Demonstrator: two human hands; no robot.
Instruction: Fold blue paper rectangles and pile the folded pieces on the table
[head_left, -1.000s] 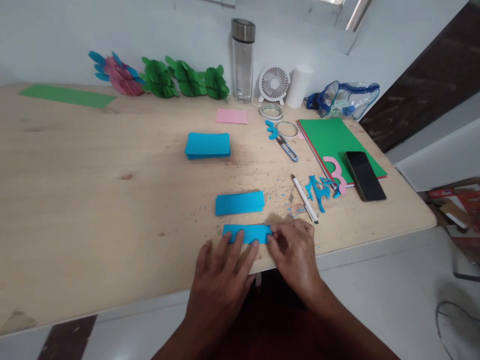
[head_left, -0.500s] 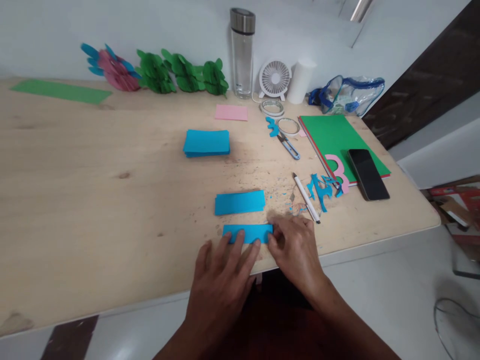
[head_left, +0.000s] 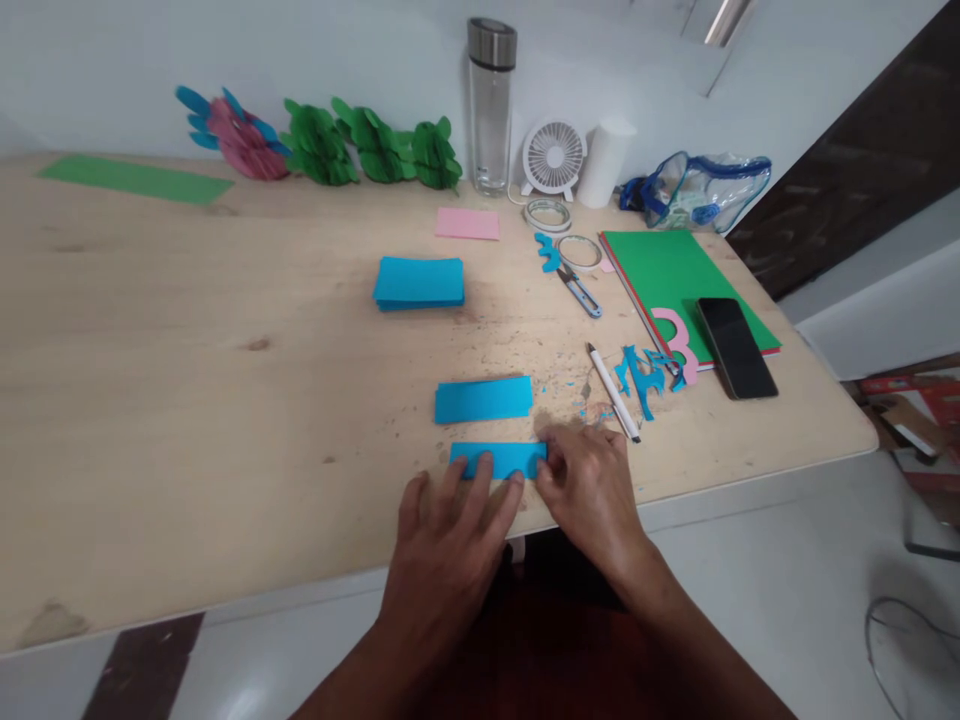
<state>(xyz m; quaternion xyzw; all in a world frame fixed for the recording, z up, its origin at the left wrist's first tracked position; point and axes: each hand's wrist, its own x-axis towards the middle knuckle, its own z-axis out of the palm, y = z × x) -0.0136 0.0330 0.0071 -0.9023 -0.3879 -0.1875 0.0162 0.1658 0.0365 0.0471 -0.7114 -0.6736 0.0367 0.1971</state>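
Observation:
A narrow blue paper strip lies flat near the table's front edge. The spread fingers of my left hand rest on its lower side, pressing it down. My right hand has its thumb and fingers pinched on the strip's right end. Just behind lies a second blue strip stack, slightly fanned. Farther back sits a thicker pile of blue paper.
To the right are a white pen, blue scraps, thread snips, a phone and green sheets. Along the wall stand a bottle, a fan and green paper decorations.
The view has shifted slightly, so the table items appear a little farther right. Both hands keep the same hold on the strip.

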